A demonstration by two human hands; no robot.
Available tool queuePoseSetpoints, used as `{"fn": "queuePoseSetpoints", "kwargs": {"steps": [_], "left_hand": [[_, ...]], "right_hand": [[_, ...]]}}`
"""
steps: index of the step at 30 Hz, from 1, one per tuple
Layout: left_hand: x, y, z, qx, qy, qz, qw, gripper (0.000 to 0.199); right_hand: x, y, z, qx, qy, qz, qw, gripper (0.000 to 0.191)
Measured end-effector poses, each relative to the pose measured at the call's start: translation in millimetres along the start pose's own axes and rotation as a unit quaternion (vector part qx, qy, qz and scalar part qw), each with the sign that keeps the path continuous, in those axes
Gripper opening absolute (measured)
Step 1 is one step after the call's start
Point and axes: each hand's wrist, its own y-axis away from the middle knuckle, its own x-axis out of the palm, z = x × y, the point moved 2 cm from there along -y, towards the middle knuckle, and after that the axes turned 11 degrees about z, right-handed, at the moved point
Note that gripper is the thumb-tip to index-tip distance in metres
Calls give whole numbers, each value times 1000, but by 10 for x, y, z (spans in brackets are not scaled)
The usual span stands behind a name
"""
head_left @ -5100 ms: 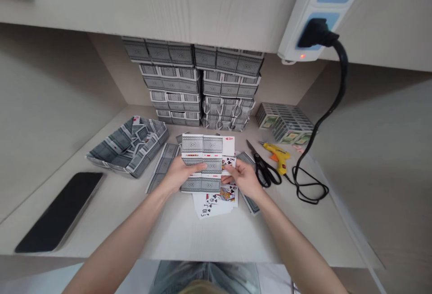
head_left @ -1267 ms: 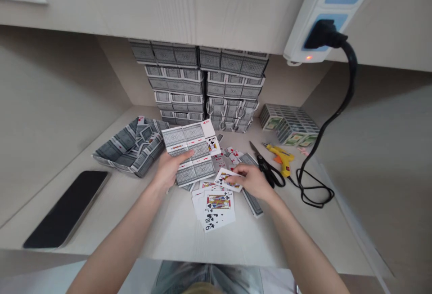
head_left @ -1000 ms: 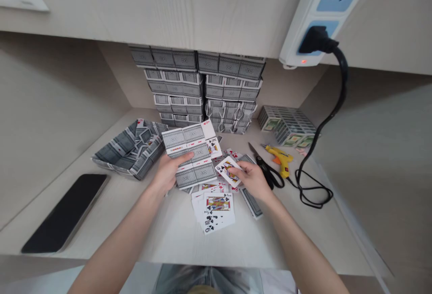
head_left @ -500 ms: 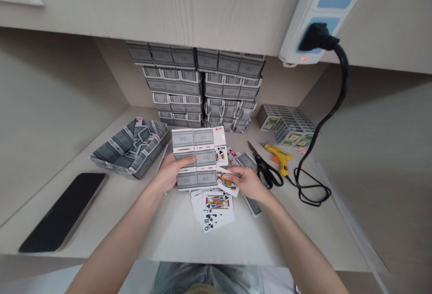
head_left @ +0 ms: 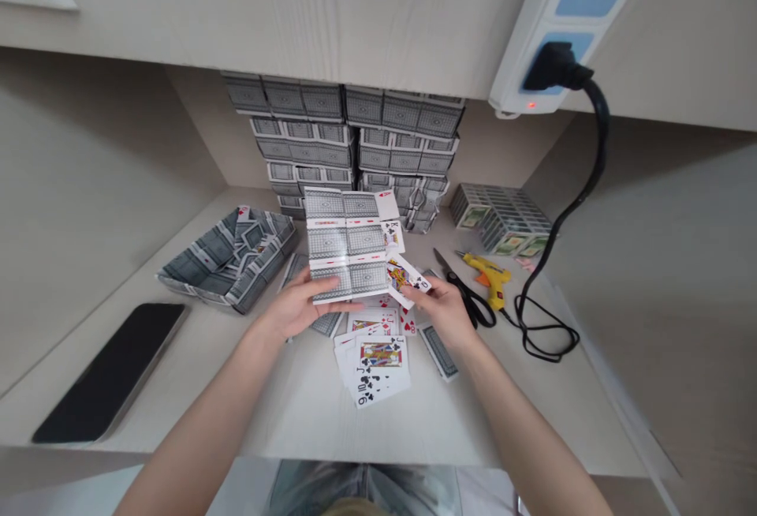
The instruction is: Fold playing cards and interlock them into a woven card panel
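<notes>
My left hand [head_left: 299,304] grips the lower left of a panel of joined playing cards [head_left: 347,241], its grey patterned backs facing up, tilted above the desk. Along the panel's right side stick out a red ace [head_left: 387,205] and a king [head_left: 393,240], both face up. My right hand [head_left: 448,311] pinches a queen card [head_left: 405,276] at the panel's lower right corner; its inner edge is hidden under the panel. Beneath the hands lie loose face-up cards [head_left: 382,374], with a jack on top, and a face-down stack [head_left: 438,354] beside them.
Card boxes [head_left: 307,141] are stacked against the back wall. An open card tray [head_left: 236,295] and a black phone [head_left: 112,374] lie left. Scissors [head_left: 473,303], a yellow glue gun [head_left: 488,273] with cord and a card-built block [head_left: 502,216] are right. A power strip [head_left: 544,27] hangs above.
The panel has risen away from me and tilted up, with both hands following. The queen card has turned in my right hand. More loose cards now show beneath.
</notes>
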Motion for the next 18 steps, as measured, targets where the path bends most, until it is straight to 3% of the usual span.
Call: {"fn": "queuePoseSetpoints", "kwargs": {"steps": [3, 7, 11, 18], "left_hand": [[26, -8, 36, 16, -27, -30, 999, 49], [-9, -66, 117, 34, -77, -78, 993, 50], [-66, -102, 155, 44, -124, -121, 984, 45], [-64, -103, 143, 76, -152, -110, 979, 45]], "right_hand": [[35, 15, 9, -15, -12, 22, 1000, 32], [106, 23, -29, 16, -25, 84, 996, 34], [85, -1, -68, 40, 32, 96, 994, 33], [-77, -23, -105, 28, 138, 91, 986, 27]]}}
